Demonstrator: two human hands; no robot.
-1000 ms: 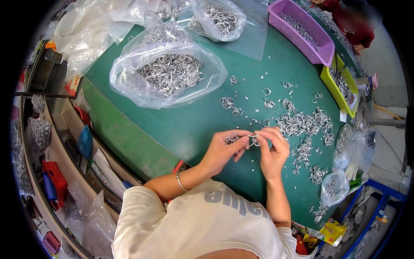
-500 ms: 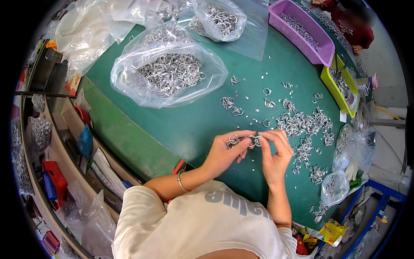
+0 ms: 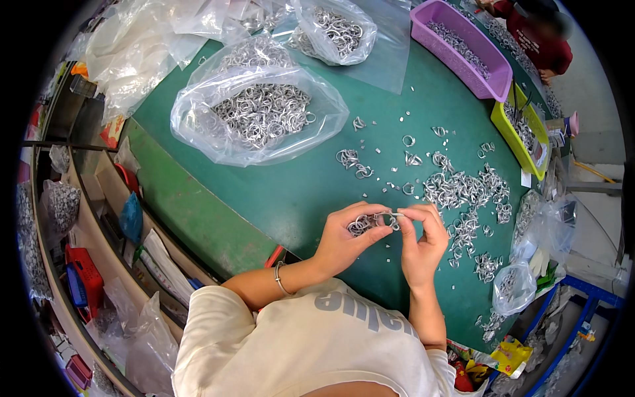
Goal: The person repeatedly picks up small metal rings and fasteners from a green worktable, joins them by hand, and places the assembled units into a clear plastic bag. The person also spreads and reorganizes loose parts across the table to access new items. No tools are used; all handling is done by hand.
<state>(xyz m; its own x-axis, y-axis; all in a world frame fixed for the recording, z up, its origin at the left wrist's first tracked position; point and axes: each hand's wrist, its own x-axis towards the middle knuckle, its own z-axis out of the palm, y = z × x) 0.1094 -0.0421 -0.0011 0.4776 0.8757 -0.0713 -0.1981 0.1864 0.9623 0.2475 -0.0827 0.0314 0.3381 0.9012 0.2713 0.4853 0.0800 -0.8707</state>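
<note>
Several silvery metal rings (image 3: 362,225) lie in my left hand (image 3: 345,239), its fingers curled round them. My right hand (image 3: 424,243) meets it at the fingertips, thumb and forefinger pinching a metal ring (image 3: 395,220) at the edge of that handful. Just beyond and to the right of my hands spreads a loose heap of the same rings (image 3: 466,192) on the green table (image 3: 297,178). A few rings (image 3: 354,163) and small metal bits lie scattered farther off. The exact shape of the pinched ring is partly hidden by my fingers.
An open clear plastic bag full of rings (image 3: 264,112) stands at the back left, a smaller bag (image 3: 337,33) behind it. Purple (image 3: 423,30) and yellow-green baskets (image 3: 539,162) line the far right. Shelves (image 3: 92,218) flank the left. Another person (image 3: 536,40) is at the far right.
My left thumb has shifted, and more of the rings in my left palm now show. My right hand stays nearly in place, still pinching at the handful's edge.
</note>
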